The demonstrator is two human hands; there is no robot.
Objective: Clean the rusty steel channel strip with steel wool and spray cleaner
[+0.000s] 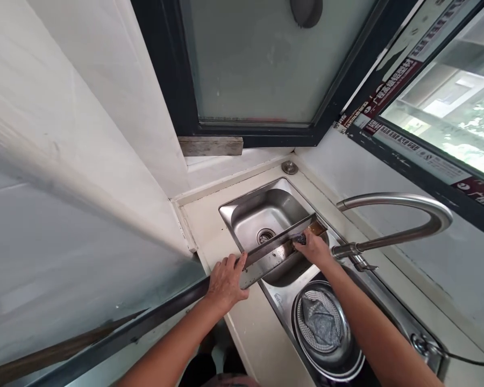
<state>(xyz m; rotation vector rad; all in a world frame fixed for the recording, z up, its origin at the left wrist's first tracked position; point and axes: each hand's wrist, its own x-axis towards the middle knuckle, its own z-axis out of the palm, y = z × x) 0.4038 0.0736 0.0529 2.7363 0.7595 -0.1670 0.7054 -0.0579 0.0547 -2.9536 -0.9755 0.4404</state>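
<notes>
The person's left hand (pixel 226 284) and right hand (pixel 317 250) were bare, and so were the left forearm (pixel 169 349) and right forearm (pixel 381 336), all the way to the bottom edge of the view. The skin looked smooth, the left hand showed clear knuckles and tendons across its back, and both forearms were fairly slim. No cuff or sleeve edge showed on either arm. Just past the near edge of the counter (pixel 246 344), a sliver of muted brownish fabric (pixel 229 380) showed at the bottom of the view, too little to tell the garment or its markings.
</notes>
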